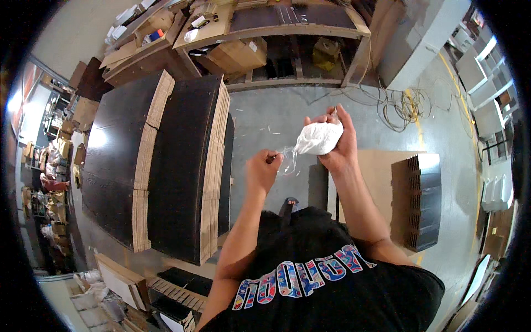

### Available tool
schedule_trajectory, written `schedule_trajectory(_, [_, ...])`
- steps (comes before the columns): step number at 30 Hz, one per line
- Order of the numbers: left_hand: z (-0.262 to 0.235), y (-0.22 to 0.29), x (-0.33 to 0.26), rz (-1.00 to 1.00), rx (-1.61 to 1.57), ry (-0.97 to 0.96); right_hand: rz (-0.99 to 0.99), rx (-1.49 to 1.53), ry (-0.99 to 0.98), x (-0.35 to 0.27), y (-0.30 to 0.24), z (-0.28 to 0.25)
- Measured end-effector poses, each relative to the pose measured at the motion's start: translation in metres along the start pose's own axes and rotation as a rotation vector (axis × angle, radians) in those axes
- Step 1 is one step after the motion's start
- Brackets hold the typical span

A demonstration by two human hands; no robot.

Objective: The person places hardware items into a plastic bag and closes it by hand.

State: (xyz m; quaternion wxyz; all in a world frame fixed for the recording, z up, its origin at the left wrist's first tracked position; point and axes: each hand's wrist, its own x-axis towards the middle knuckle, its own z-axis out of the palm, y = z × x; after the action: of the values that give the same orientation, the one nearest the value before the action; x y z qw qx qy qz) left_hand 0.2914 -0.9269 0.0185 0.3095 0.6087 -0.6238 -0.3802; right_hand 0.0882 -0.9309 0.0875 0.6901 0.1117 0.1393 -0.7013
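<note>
My right hand (346,145) is closed around a small clear plastic bag (319,138) filled with something white. Its thumb and fingers wrap the full part of the bag; what the white filling is I cannot make out. My left hand (263,168) pinches the loose, see-through end of the same bag, which stretches as a thin film between both hands. The bag is held up in front of me, above the grey floor.
Stacks of black panels with pale edges (180,166) stand close on my left. A workbench (271,36) with cardboard boxes underneath is ahead. Coiled cable (406,105) lies on the floor ahead right. Black stacked pieces (426,202) rest on a brown board (368,182) to my right.
</note>
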Motion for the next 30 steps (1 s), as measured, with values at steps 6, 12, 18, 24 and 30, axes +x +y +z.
schedule_trajectory(6, [-0.015,-0.008,0.132,-0.003,0.199,0.114,0.015,0.011,-0.058,0.12,-0.003,0.056])
schedule_trajectory(12, [-0.037,-0.027,0.273,0.014,0.221,0.224,0.002,-0.027,0.0,0.237,0.005,0.105])
schedule_trajectory(18, [-0.062,-0.036,0.401,-0.002,0.412,0.253,-0.056,-0.075,0.055,0.348,0.007,0.144])
schedule_trajectory(24, [-0.084,-0.023,0.5,-0.075,0.463,0.323,-0.015,-0.024,0.021,0.464,0.011,0.175])
schedule_trajectory(30, [-0.099,-0.034,0.609,-0.153,0.412,0.497,0.113,-0.007,0.032,0.594,0.005,0.207])
